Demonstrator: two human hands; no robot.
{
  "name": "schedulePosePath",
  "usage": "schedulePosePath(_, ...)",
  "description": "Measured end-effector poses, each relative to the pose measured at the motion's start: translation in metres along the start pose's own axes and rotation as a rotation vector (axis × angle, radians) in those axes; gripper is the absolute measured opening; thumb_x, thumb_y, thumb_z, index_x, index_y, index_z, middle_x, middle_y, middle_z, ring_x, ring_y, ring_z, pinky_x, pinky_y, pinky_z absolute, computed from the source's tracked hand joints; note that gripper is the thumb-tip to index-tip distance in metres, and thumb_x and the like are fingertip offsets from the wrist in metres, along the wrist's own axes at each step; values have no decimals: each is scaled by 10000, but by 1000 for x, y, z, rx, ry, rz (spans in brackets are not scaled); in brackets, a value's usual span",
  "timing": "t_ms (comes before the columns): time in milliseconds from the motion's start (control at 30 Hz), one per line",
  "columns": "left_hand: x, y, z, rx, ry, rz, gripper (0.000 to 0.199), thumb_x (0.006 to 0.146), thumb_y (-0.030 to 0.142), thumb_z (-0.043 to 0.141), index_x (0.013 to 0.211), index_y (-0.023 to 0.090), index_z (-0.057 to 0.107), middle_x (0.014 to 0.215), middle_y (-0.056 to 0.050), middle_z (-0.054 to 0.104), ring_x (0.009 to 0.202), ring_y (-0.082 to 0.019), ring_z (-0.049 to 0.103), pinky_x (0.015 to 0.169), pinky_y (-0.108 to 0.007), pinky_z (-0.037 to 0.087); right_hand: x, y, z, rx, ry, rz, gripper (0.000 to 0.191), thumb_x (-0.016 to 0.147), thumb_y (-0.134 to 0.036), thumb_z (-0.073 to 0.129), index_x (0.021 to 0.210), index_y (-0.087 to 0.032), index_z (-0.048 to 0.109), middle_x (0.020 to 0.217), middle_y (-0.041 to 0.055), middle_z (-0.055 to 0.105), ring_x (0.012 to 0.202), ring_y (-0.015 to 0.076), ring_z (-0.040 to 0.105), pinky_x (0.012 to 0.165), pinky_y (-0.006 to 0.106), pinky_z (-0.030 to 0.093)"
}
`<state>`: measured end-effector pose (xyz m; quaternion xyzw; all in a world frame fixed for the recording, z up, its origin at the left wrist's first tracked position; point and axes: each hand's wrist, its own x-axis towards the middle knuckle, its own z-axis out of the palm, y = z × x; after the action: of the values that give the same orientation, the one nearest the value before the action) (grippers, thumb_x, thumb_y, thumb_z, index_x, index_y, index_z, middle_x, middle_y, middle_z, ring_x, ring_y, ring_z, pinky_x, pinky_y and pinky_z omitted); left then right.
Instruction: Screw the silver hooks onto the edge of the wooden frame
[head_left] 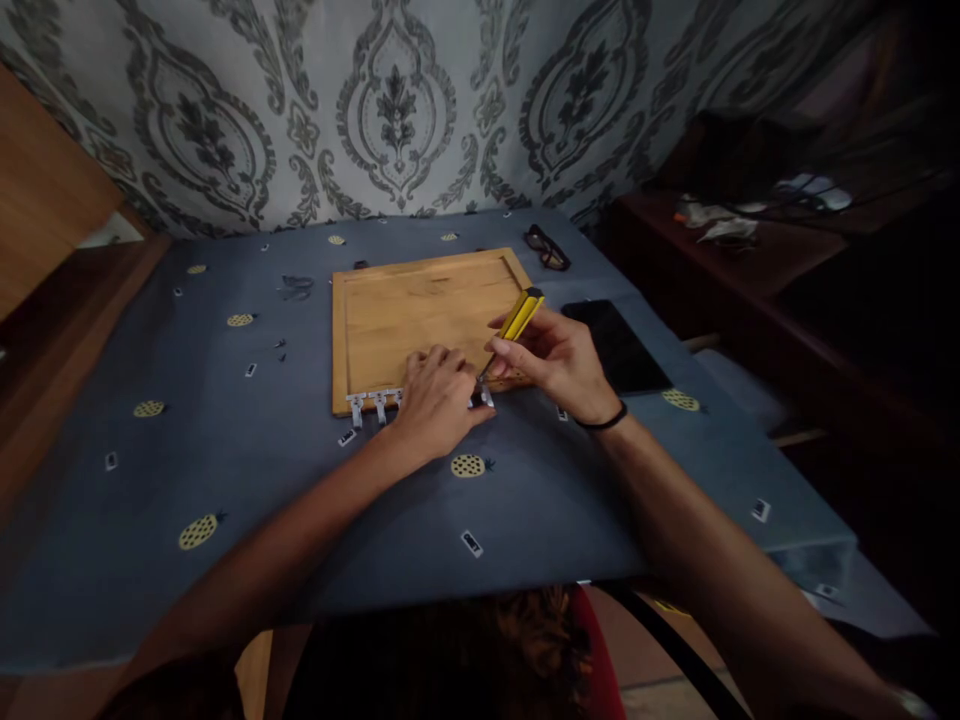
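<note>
A wooden cabinet door (420, 310) with a raised frame lies flat on the cloth-covered table. Along its near edge sit several metal hinges, among them a hinge (356, 408) at the left corner. My left hand (437, 400) rests on that edge, fingers bent over the wood and thumb against another hinge (486, 396), which it steadies; part of this hinge is hidden. My right hand (559, 365) grips a yellow and black screwdriver (520, 316), tilted, its tip down at the hinge beside my left fingers. Whether the tip sits in a screw is too small to tell.
A black tablet-like slab (619, 345) lies right of the door, and eyeglasses (547, 247) lie behind it. Small metal pieces (280, 350) and a blurred bundle (296, 287) are at the left. A patterned curtain (397, 110) hangs behind the blue tablecloth (300, 540).
</note>
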<state>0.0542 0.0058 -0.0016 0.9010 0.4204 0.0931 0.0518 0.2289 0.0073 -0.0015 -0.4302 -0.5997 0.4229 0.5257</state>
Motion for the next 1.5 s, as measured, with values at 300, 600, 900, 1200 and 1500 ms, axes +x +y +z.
schedulePosePath(300, 0, 0, 1, -24, 5, -1, 397, 856, 462, 749, 1108, 162, 686, 1207, -97, 657, 1185, -313, 531, 979, -466, 412, -2, 6, 2, -47, 28, -31, 422, 652, -538, 883, 743, -228, 612, 618, -40, 643, 517, 129, 620, 509, 278, 548)
schedulePosePath(600, -1, 0, -1, -6, -2, 6, 370, 875, 462, 726, 1075, 153, 687, 1149, -102, 659, 1162, -309, 532, 971, -465, 412, -2, -5, 6, -80, 192, -119, 433, 658, -590, 859, 767, -262, 598, 655, -33, 614, 484, 133, 603, 468, 306, 543)
schedulePosePath(900, -1, 0, -1, -8, -17, 4, 401, 877, 461, 722, 1111, 139, 676, 1158, -110, 644, 1178, -321, 520, 966, -464, 392, -1, 4, 7, -28, 102, -78, 426, 681, -551, 864, 754, -255, 566, 635, -37, 605, 511, 136, 621, 502, 300, 547)
schedulePosePath(1200, -1, -1, 0, 1, -3, 9, 394, 879, 468, 719, 1111, 153, 673, 1154, -101, 657, 1172, -312, 530, 967, -458, 402, -1, 7, 6, -19, 43, -38, 405, 693, -525, 865, 769, -256, 572, 661, -34, 609, 534, 148, 620, 522, 320, 542)
schedulePosePath(1500, -1, 1, -3, -24, -24, -3, 378, 873, 447, 730, 1081, 135, 685, 1147, -106, 650, 1178, -321, 525, 969, -466, 398, -1, -1, -3, -61, -51, -17, 392, 785, -546, 787, 1003, -231, 710, 680, -6, 696, 605, 156, 667, 623, 320, 579)
